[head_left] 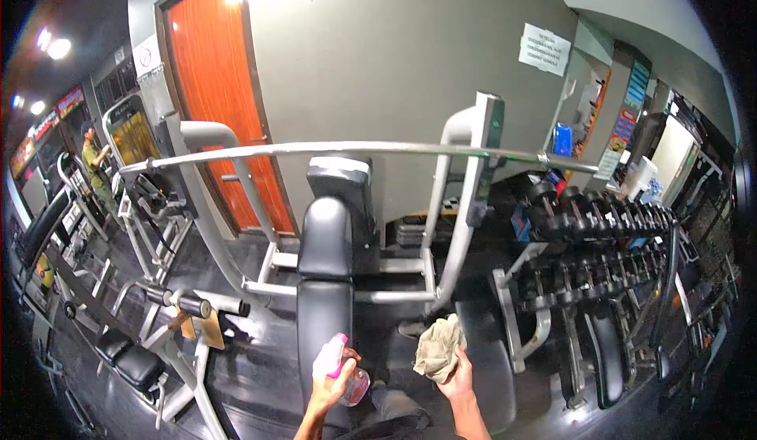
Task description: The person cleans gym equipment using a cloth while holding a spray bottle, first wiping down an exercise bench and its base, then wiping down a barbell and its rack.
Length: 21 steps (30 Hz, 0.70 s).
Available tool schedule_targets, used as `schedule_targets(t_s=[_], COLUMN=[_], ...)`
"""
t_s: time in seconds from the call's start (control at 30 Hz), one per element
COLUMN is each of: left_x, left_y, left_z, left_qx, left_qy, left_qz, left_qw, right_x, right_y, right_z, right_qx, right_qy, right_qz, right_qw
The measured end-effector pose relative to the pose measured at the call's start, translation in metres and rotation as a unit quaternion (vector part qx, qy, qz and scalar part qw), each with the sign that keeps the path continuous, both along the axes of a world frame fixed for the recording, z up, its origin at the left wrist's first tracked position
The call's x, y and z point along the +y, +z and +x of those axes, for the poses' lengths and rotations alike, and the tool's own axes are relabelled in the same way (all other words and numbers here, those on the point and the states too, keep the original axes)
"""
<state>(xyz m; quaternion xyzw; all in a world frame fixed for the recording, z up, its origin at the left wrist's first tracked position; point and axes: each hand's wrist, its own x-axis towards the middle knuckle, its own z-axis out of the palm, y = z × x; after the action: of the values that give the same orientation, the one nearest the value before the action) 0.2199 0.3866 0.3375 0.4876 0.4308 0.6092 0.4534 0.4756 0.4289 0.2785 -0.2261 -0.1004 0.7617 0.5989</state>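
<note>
My left hand [330,378] is wrapped round a spray bottle [356,386] with a pink and white head and a clear body. It is over the lower end of a black padded weight bench [325,314]. In my right hand [458,377] is a crumpled beige cloth [439,347], gripped at its lower right side. The cloth is to the right of the bench, above the dark floor. A bare metal barbell [355,148] lies across the rack uprights beyond the bench's raised backrest [326,231].
A dumbbell rack [544,310] with several dumbbells stands on the right. Left is another machine with a black seat [130,357] and foam rollers [189,304]. A person [96,164] stands at far left. Behind the rack are a red-brown door [217,85] and a grey wall [394,61].
</note>
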Motion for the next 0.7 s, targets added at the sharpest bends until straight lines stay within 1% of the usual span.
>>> schedule_targets(t_s=[0.1,0.17,0.2,0.27,0.3,0.33,0.4,0.43,0.47,0.5,0.53,0.63,0.67,0.7], left_x=[0.049,0.08,0.099,0.134,0.148,0.166,0.193,0.209,0.218,0.233,0.246,0.28,0.288,0.297], left_y=[0.008,0.017,0.012,0.017,0.022,0.032,0.045,0.048,0.067,0.079,0.087,0.106,0.109,0.111], left_z=[-0.01,-0.018,-0.024,-0.034,-0.039,-0.041,-0.043,-0.042,-0.042,-0.046,-0.05,-0.055,-0.057,-0.06], left_qx=[-0.017,0.053,0.051,0.152,0.242,0.245,0.137,0.1,0.034,0.083,0.13,0.102,0.101,0.126], left_qy=[0.022,0.06,0.063,0.105,0.121,0.123,0.066,0.084,0.05,0.068,0.084,0.108,0.108,0.101], left_qz=[0.017,-0.024,-0.019,0.014,0.082,0.087,0.112,0.146,0.095,0.11,0.125,0.101,0.099,0.095], left_qw=[0.999,0.996,0.997,0.983,0.959,0.958,0.982,0.981,0.994,0.988,0.98,0.984,0.984,0.982], right_x=[0.048,0.079,0.094,0.119,0.135,0.146,0.169,0.178,0.187,0.193,0.196,0.207,0.21,0.211], right_y=[0.002,0.012,0.017,0.021,0.01,0.012,0.009,0.007,0.006,0.005,0.014,0.04,0.048,0.054], right_z=[-0.013,-0.019,-0.02,-0.022,-0.022,-0.024,-0.026,-0.028,-0.029,-0.029,-0.032,-0.036,-0.037,-0.038], right_qx=[0.009,0.005,0.004,-0.02,-0.02,-0.019,-0.003,-0.003,-0.002,-0.002,-0.03,-0.06,-0.051,-0.043], right_qy=[-0.002,-0.014,-0.011,-0.021,-0.028,-0.035,-0.036,-0.037,-0.035,-0.034,-0.037,-0.043,-0.043,-0.042], right_qz=[0.022,0.034,0.039,0.046,0.059,0.071,0.07,0.071,0.064,0.056,0.064,0.08,0.094,0.107], right_qw=[1.0,0.999,0.999,0.999,0.998,0.997,0.997,0.997,0.997,0.998,0.997,0.994,0.993,0.992])
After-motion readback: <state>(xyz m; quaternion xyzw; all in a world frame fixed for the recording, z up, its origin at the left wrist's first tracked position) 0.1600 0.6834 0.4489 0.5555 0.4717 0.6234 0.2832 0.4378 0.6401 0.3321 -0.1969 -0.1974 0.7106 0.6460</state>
